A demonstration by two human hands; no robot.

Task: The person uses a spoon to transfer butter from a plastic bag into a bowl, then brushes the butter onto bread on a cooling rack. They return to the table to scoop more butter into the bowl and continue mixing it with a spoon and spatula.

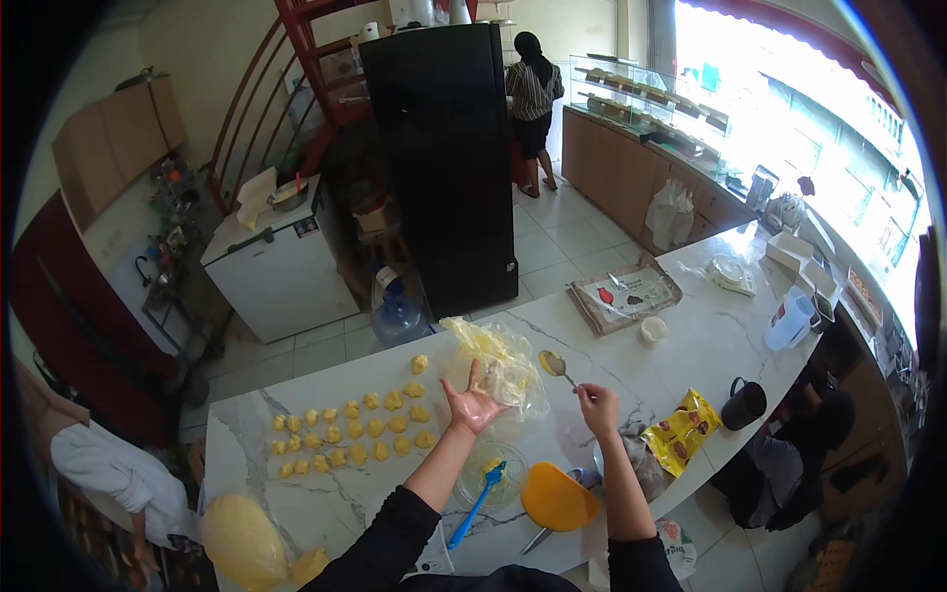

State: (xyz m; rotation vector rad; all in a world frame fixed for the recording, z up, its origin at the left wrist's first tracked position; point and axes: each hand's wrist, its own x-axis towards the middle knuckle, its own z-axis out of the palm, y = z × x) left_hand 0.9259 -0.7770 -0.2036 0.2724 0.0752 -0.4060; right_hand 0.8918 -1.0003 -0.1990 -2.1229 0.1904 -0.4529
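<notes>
Left hand (pixel 472 405): open, palm up, fingers spread, its fingertips against the clear plastic bag (pixel 501 363) of yellow dough. Right hand (pixel 597 405): closed in a pinch on the handle of a spoon (pixel 555 365), whose bowl carries a yellow portion just beside the bag.

Counter (pixel 681 355): marble, curved. Rows of small dough pieces (pixel 355 429) lie left of the left hand. Near the forearms stand a glass bowl (pixel 473 488) with a blue spatula (pixel 478 503) and an orange scraper (pixel 557 496). A yellow packet (pixel 681 429) and a black mug (pixel 743 403) lie to the right.
</notes>
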